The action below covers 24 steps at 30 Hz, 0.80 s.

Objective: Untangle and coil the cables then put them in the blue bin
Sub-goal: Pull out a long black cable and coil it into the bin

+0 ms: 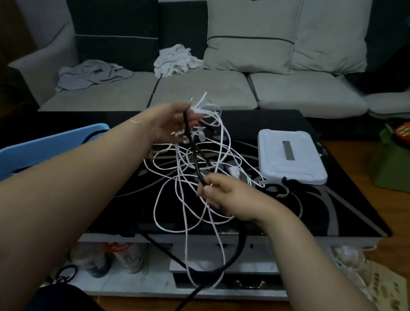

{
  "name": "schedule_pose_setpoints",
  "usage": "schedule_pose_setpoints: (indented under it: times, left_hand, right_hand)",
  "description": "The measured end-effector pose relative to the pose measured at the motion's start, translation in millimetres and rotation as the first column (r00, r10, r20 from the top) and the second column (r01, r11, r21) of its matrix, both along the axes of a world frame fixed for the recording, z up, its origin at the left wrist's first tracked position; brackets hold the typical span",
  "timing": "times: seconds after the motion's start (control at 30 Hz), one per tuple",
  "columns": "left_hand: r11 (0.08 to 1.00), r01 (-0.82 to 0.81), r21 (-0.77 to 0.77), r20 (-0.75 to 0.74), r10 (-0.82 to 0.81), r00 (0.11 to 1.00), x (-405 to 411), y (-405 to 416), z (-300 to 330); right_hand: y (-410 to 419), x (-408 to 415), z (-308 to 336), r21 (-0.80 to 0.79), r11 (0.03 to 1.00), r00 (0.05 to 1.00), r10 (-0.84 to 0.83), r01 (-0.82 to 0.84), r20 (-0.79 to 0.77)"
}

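A tangle of thin white cables (pixel 194 178) hangs over the black coffee table (pixel 326 204), with loops drooping past its front edge. A thicker black cable (pixel 193 150) runs through the tangle. My left hand (pixel 173 125) is raised above the table and grips the top of the white bunch together with the black cable's upper end. My right hand (pixel 221 194), lower and nearer to me, pinches the black cable between thumb and fingers; from there the cable drops to the floor. The blue bin (pixel 44 146) stands at the table's left, partly hidden by my left forearm.
A white flat box (pixel 291 154) lies on the table's far right. Behind the table is a grey sofa (pixel 210 85) with cushions and crumpled cloths. A green stool (pixel 401 168) with clutter stands at the right. Bottles sit under the table.
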State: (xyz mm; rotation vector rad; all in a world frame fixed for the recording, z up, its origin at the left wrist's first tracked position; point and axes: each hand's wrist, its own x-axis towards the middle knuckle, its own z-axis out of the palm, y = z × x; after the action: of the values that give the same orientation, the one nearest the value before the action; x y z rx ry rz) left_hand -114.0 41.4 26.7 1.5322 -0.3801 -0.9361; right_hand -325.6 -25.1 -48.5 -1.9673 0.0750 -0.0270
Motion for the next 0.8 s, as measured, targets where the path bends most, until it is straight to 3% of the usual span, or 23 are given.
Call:
schedule_pose_setpoints:
  times: [0.17, 0.3, 0.37, 0.43, 0.5, 0.57, 0.6, 0.67, 0.7, 0.77, 0.8]
  left_hand:
    - [0.973, -0.043, -0.228, 0.129, 0.074, 0.989, 2, -7, 17]
    - [0.990, 0.000, -0.141, 0.146, 0.020, 0.989, -3, -4, -4]
    - [0.997, 0.032, -0.069, 0.101, -0.025, 0.995, -9, 5, -24]
    - [0.994, 0.084, -0.073, 0.054, -0.080, 0.995, -16, 13, -43]
    - [0.984, 0.142, -0.105, 0.029, -0.140, 0.990, -25, 17, -55]
    - [0.978, 0.182, -0.107, 0.033, -0.179, 0.983, -32, 18, -62]
    - [0.979, 0.191, -0.076, 0.059, -0.186, 0.981, -35, 18, -63]
    - [0.995, 0.096, 0.022, 0.216, -0.098, 0.971, -40, 17, -68]
    - [0.998, -0.025, 0.056, 0.356, 0.004, 0.934, -41, 18, -73]
    - [0.943, -0.327, 0.054, 0.611, 0.228, 0.758, -41, 21, -89]
    - [0.900, -0.423, 0.101, 0.673, 0.251, 0.695, -43, 26, -97]
  right_hand:
    - [-5, -1, -6, 0.026, 1.000, 1.000, 0.012, -0.011, -0.012]
    - [-6, 2, -15, 0.067, 0.998, 0.996, 0.024, -0.018, -0.091]
    - [0, 6, -16, 0.224, 0.974, 0.995, 0.011, 0.012, -0.100]
    - [5, 12, -16, 0.524, 0.851, 0.998, -0.001, 0.037, -0.069]
    - [6, 16, -15, 0.760, 0.649, 0.999, -0.004, 0.031, -0.037]
    - [7, 20, -14, 0.840, 0.537, 0.996, -0.068, 0.079, -0.050]
    - [6, 22, -15, 0.834, 0.536, 0.989, -0.131, 0.130, -0.070]
    - [2, 27, -17, 0.782, 0.576, 0.959, -0.269, 0.238, -0.093]
    - [0, 29, -19, 0.755, 0.592, 0.940, -0.328, 0.283, -0.096]
    - [-3, 30, -21, 0.697, 0.623, 0.910, -0.402, 0.354, -0.103]
    - [-6, 30, -22, 0.660, 0.647, 0.900, -0.423, 0.381, -0.105]
